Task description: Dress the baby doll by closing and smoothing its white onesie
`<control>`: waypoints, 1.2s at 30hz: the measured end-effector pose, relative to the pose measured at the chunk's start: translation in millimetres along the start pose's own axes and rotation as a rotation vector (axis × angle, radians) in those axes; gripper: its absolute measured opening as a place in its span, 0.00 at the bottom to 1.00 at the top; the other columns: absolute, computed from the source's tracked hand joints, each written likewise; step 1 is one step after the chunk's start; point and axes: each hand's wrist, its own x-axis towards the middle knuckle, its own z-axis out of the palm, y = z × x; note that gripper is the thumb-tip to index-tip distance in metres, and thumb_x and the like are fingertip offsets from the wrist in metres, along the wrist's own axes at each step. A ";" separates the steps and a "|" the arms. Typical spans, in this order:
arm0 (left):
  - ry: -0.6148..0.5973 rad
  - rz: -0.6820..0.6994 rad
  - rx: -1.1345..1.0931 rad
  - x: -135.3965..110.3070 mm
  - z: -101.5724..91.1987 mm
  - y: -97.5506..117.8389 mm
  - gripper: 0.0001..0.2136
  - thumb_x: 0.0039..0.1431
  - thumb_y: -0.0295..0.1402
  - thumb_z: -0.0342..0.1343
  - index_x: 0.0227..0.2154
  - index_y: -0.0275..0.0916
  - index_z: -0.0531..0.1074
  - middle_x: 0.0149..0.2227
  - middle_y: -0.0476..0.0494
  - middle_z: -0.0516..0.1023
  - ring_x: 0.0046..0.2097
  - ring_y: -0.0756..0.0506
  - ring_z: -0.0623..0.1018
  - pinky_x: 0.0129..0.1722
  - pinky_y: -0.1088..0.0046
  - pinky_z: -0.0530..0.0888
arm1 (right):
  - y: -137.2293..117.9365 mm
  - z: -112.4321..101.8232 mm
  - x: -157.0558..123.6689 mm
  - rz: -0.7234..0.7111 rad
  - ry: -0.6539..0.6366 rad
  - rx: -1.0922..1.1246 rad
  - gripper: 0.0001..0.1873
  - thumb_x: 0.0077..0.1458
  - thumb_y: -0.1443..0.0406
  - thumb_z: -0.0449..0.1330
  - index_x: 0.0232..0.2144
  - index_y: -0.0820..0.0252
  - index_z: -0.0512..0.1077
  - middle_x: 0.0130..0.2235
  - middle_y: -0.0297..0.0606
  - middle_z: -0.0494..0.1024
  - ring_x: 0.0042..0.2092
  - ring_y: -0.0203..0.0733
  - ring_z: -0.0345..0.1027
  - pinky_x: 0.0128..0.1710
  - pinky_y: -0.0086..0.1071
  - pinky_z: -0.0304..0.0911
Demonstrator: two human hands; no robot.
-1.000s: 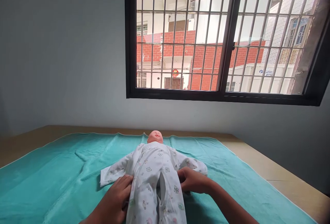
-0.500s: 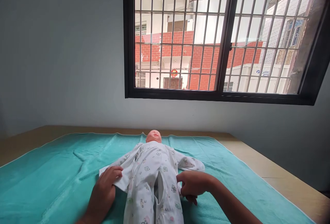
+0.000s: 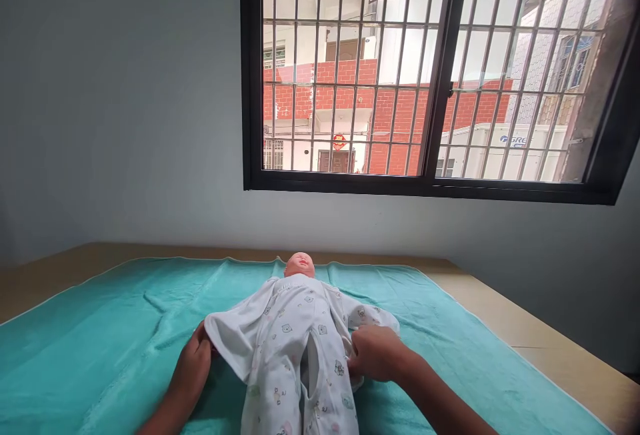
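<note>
A baby doll (image 3: 301,264) lies on its back, head toward the wall. Patterned white split-crotch pants (image 3: 285,355) cover its front, over a white baby shirt (image 3: 235,331) whose side panel spreads out to the left. At that panel's outer edge, my left hand (image 3: 193,363) is closed, thumb and fingers pinching the cloth and lifting it. My right hand (image 3: 377,353) is closed at the doll's other side, against the shirt's lower edge beside the pants leg, just below the patterned sleeve (image 3: 373,316). Its fingertips are partly hidden.
A turquoise blanket (image 3: 115,335) with a few wrinkles lies under the doll on a wooden surface (image 3: 540,348). Behind stands a grey wall (image 3: 125,121) with a barred, black-framed window (image 3: 345,181).
My left hand has gone from resting on top of the shirt panel to gripping its edge, which is now raised. My right hand's pointing finger has curled in at the cloth.
</note>
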 end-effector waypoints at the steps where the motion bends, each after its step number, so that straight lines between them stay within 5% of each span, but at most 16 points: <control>1: -0.035 -0.029 -0.015 -1.7 -0.8 2.2 0.11 0.50 0.38 0.50 0.32 0.40 0.74 0.35 0.42 0.82 0.41 0.37 0.79 0.44 0.61 0.77 | -1.0 1.8 -1.0 -0.018 -0.003 -0.013 0.25 0.45 0.46 0.61 0.27 0.63 0.79 0.31 0.49 0.77 0.28 0.48 0.69 0.25 0.34 0.54; 5: -0.235 -0.209 -0.231 -9.3 -3.8 13.6 0.14 0.51 0.42 0.54 0.34 0.37 0.77 0.39 0.40 0.83 0.44 0.35 0.79 0.51 0.57 0.74 | 0.3 1.5 -2.9 -0.032 -0.002 0.012 0.16 0.44 0.54 0.64 0.25 0.61 0.78 0.30 0.45 0.76 0.27 0.43 0.64 0.26 0.34 0.51; 9: -0.401 -0.400 -0.576 -13.8 -3.8 23.3 0.24 0.57 0.51 0.53 0.44 0.34 0.76 0.49 0.35 0.80 0.53 0.33 0.77 0.55 0.56 0.72 | 8.4 -15.6 -0.9 0.015 0.105 0.315 0.11 0.49 0.60 0.59 0.20 0.59 0.70 0.23 0.36 0.69 0.25 0.37 0.56 0.26 0.33 0.47; 14: -0.489 -0.390 -0.618 -19.1 -4.9 32.2 0.28 0.52 0.51 0.59 0.47 0.31 0.76 0.50 0.32 0.79 0.55 0.30 0.75 0.55 0.55 0.73 | 2.4 -31.0 2.7 -0.069 0.216 0.926 0.14 0.55 0.56 0.55 0.23 0.58 0.60 0.25 0.29 0.63 0.27 0.33 0.51 0.25 0.29 0.47; 19: -0.472 -0.373 -0.582 -21.2 -5.7 34.8 0.28 0.50 0.51 0.61 0.48 0.35 0.75 0.50 0.35 0.79 0.52 0.31 0.77 0.50 0.54 0.76 | -27.0 -26.3 -2.2 -0.135 0.286 1.028 0.12 0.51 0.62 0.59 0.24 0.58 0.60 0.26 0.28 0.62 0.30 0.33 0.53 0.28 0.27 0.50; 25: -0.329 -0.151 -0.252 -19.8 -0.7 37.4 0.28 0.38 0.53 0.67 0.38 0.34 0.78 0.42 0.37 0.83 0.50 0.31 0.78 0.51 0.61 0.75 | -43.4 -19.6 -12.3 -0.303 0.101 1.080 0.05 0.53 0.62 0.59 0.30 0.58 0.70 0.31 0.32 0.71 0.33 0.35 0.61 0.30 0.28 0.56; 30: -0.355 -0.001 -0.266 -41.4 2.7 60.5 0.25 0.52 0.52 0.59 0.46 0.37 0.75 0.49 0.38 0.80 0.55 0.33 0.75 0.55 0.59 0.72 | -40.9 -7.9 3.5 -0.242 0.210 1.259 0.11 0.55 0.59 0.58 0.27 0.60 0.68 0.27 0.32 0.71 0.30 0.34 0.61 0.31 0.29 0.58; 33: -0.493 0.214 -0.187 -64.7 9.7 67.1 0.17 0.60 0.47 0.52 0.41 0.41 0.76 0.59 0.41 0.72 0.63 0.36 0.67 0.63 0.56 0.63 | -30.3 0.2 19.6 -0.208 0.255 1.410 0.15 0.52 0.54 0.59 0.27 0.59 0.67 0.25 0.31 0.70 0.28 0.35 0.63 0.31 0.31 0.61; 36: -0.767 0.615 0.066 -83.8 21.7 58.9 0.11 0.63 0.39 0.50 0.33 0.42 0.75 0.62 0.42 0.67 0.66 0.36 0.62 0.66 0.48 0.53 | -9.8 17.5 36.2 -0.005 0.385 1.447 0.18 0.47 0.51 0.61 0.26 0.57 0.64 0.23 0.28 0.67 0.26 0.35 0.62 0.27 0.30 0.60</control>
